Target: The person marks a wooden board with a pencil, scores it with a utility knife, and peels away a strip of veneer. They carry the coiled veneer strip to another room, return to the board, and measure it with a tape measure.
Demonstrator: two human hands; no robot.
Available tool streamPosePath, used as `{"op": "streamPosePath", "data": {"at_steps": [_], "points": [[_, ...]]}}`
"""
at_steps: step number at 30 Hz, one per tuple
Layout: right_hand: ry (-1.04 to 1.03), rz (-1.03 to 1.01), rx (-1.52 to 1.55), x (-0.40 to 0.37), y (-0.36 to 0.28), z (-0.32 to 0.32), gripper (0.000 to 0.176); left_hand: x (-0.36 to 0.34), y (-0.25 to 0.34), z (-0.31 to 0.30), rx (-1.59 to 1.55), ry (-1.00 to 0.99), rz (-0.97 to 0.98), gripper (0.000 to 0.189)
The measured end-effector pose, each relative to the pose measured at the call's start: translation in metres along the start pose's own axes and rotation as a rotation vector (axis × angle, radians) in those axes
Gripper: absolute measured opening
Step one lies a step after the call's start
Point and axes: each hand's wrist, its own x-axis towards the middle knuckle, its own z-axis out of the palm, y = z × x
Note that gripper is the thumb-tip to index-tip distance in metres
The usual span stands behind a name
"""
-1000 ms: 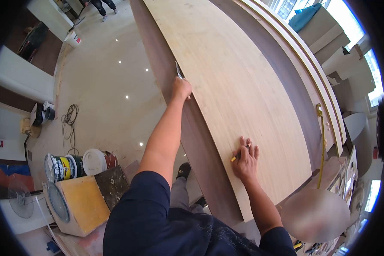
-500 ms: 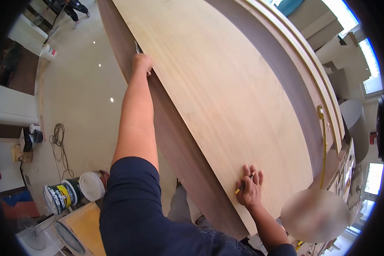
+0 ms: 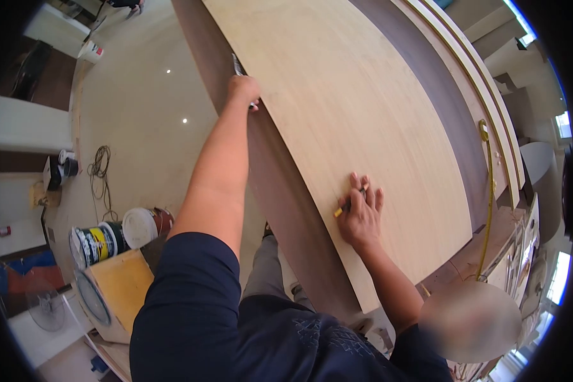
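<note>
A pale wood panel [image 3: 337,108] lies on a darker brown board [image 3: 286,197], which shows along both its long sides. My left hand [image 3: 244,90], at the panel's left edge, is closed around a metallic tool [image 3: 237,65]; its tip sticks out beyond my fist, and the rest is hidden. On the near part of the panel rests my right hand [image 3: 361,213], palm down, with a pencil [image 3: 339,211] held between its fingers.
A yellow tape measure [image 3: 484,130] lies extended along the right side. Paint buckets [image 3: 148,227], a wooden box [image 3: 121,280], a coiled cable [image 3: 100,172] and a fan [image 3: 46,305] stand or lie at left. Another person [image 3: 127,4] is partly visible at the top.
The view has shifted, so the panel and floor objects appear displaced. My right hand has moved farther up the panel with the pencil. My left hand still holds the tool at the edge.
</note>
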Motion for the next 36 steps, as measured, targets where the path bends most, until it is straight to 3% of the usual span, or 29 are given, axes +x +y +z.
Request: {"op": "streamPosePath", "data": {"at_steps": [3,7,9,14,18,21,23,29,31,32,36], "points": [[0.036,-0.023,0.047,-0.007,0.003,0.005,0.018,-0.083,-0.031,0.023,-0.08,0.027,-0.031,0.02],[0.054,-0.045,0.04,-0.01,0.007,0.007,0.021,-0.178,-0.065,0.053,0.166,-0.104,0.032,0.019],[0.034,-0.06,0.022,-0.011,0.006,0.004,0.026,-0.237,-0.074,0.064,0.004,-0.023,-0.121,0.016],[0.086,-0.078,0.089,-0.013,0.01,0.007,0.034,-0.213,-0.12,0.085,0.236,-0.187,0.11,0.025],[0.009,-0.112,0.138,-0.042,0.022,-0.002,0.031,-0.221,-0.111,0.087,0.102,-0.058,0.006,0.027],[-0.071,-0.179,0.114,-0.114,0.054,-0.022,0.022,-0.207,-0.128,0.095,0.109,-0.168,0.121,0.026],[-0.108,-0.215,0.001,-0.164,0.084,-0.041,0.019,-0.233,-0.113,0.084,0.049,-0.065,0.074,0.025],[-0.076,-0.204,-0.014,-0.177,0.093,-0.053,0.017,-0.229,-0.076,0.055,-0.074,-0.027,-0.005,0.026],[-0.086,-0.195,-0.003,-0.178,0.095,-0.051,0.016,-0.195,-0.09,0.068,0.15,-0.062,0.071,0.021],[-0.077,-0.206,-0.003,-0.179,0.097,-0.05,0.016,-0.196,-0.092,0.068,0.248,-0.173,0.103,0.018],[-0.049,-0.237,0.004,-0.18,0.101,-0.045,0.017,-0.282,-0.1,0.075,0.046,-0.039,-0.032,0.021]]}}
